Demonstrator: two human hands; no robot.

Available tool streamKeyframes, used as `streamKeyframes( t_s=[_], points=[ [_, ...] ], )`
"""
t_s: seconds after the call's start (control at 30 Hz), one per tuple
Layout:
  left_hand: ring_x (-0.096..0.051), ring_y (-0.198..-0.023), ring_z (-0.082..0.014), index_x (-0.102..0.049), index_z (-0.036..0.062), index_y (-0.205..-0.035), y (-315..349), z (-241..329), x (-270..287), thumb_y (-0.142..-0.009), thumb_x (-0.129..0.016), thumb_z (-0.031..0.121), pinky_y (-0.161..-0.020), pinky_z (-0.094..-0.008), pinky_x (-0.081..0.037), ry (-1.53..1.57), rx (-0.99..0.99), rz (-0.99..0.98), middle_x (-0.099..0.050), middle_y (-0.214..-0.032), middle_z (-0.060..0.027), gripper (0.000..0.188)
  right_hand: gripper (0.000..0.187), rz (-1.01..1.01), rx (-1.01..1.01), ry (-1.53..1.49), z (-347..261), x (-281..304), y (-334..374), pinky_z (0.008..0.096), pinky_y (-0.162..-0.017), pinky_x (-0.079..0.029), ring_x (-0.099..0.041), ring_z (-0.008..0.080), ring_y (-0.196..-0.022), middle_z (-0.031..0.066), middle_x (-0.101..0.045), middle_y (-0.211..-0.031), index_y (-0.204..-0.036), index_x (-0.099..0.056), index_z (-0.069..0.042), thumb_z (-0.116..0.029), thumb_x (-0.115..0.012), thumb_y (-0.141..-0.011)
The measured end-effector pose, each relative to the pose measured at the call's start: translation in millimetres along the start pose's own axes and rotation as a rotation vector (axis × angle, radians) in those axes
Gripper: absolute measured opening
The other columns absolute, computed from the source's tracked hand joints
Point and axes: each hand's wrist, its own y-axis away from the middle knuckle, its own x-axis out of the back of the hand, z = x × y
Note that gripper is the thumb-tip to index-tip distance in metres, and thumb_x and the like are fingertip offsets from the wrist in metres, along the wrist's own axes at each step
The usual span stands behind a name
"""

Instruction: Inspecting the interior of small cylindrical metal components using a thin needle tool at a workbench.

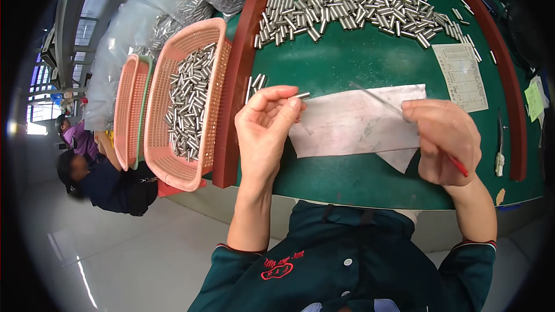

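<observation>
Between the thumb and fingertips of my left hand (266,118) is a short shiny metal pin (302,96). My right hand (445,138) is closed around a thin rod-like tool (378,99), which has a slim grey shaft pointing left and a red end (458,165) showing below the fingers. The shaft's tip is apart from the pin. Beneath both hands a pale stained cloth (347,121) lies on the green tabletop (324,69). A few more metal pins (256,84) lie beside my left hand, along the wooden edge.
A large heap of metal pins (347,0) covers the table's far side. Dark red wooden rails (234,98) border it. Left stand a pink basket (188,170) of pins and a second pink basket (124,115). A paper sheet (461,75) lies right. Other people (110,179) sit at far left.
</observation>
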Motion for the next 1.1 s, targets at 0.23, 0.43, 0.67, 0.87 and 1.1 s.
streamKeyframes(
  t_s=[0.23,0.43,0.67,0.87,1.1],
  points=[
    [-0.055,-0.064,-0.0174,-0.059,-0.0025,-0.082,18.9,7.2,5.7,-0.075,-0.063,-0.001,-0.059,-0.0247,-0.043,-0.958,-0.77,0.081,-0.06,-0.073,-0.0095,0.008,0.018,0.047,0.011,0.047,5.6,-3.0,2.6,0.0292,-0.051,-0.049,-0.061,0.0242,-0.06,0.0129,-0.059,-0.068,-0.092,-0.053,0.003,0.002,-0.061,-0.077],
    [-0.046,-0.057,-0.0251,-0.055,0.0025,-0.072,-2.1,-13.3,12.3,-0.07,-0.064,0.001,-0.051,-0.0331,-0.037,-1.156,-0.748,-0.046,-0.049,-0.062,-0.0094,0.01,0.015,0.064,0.002,0.061,6.0,-4.3,2.6,0.0274,-0.048,-0.047,-0.059,0.023,-0.056,0.0116,-0.059,-0.067,-0.089,-0.054,0.003,0.002,-0.062,-0.076],
    [-0.048,-0.057,-0.025,-0.058,0.0016,-0.075,2.4,-14.9,15.6,-0.068,-0.067,0.0,-0.051,-0.0323,-0.038,-1.117,-0.753,-0.074,-0.052,-0.063,-0.0096,0.012,0.013,0.072,-0.002,0.066,8.0,-6.6,3.8,0.0263,-0.048,-0.046,-0.058,0.0211,-0.054,0.0097,-0.058,-0.065,-0.085,-0.055,0.002,0.001,-0.063,-0.075],
    [-0.047,-0.052,-0.023,-0.057,0.0007,-0.075,2.2,-14.2,12.6,-0.068,-0.068,-0.001,-0.049,-0.0311,-0.037,-1.124,-0.711,-0.071,-0.053,-0.062,-0.0088,0.013,0.014,0.061,-0.021,0.092,7.8,-8.2,4.7,0.0258,-0.048,-0.045,-0.057,0.0211,-0.053,0.0097,-0.058,-0.065,-0.085,-0.055,0.001,0.001,-0.064,-0.074],
    [-0.049,-0.055,-0.0213,-0.058,0.0003,-0.074,7.4,-6.4,11.4,-0.073,-0.065,0.002,-0.05,-0.0284,-0.038,-1.137,-0.75,-0.052,-0.053,-0.063,-0.0096,0.007,0.015,0.019,0.008,0.103,5.1,-3.8,2.5,0.0263,-0.048,-0.046,-0.058,0.0219,-0.054,0.0116,-0.059,-0.066,-0.087,-0.054,0.003,0.003,-0.063,-0.075]
  ],
)
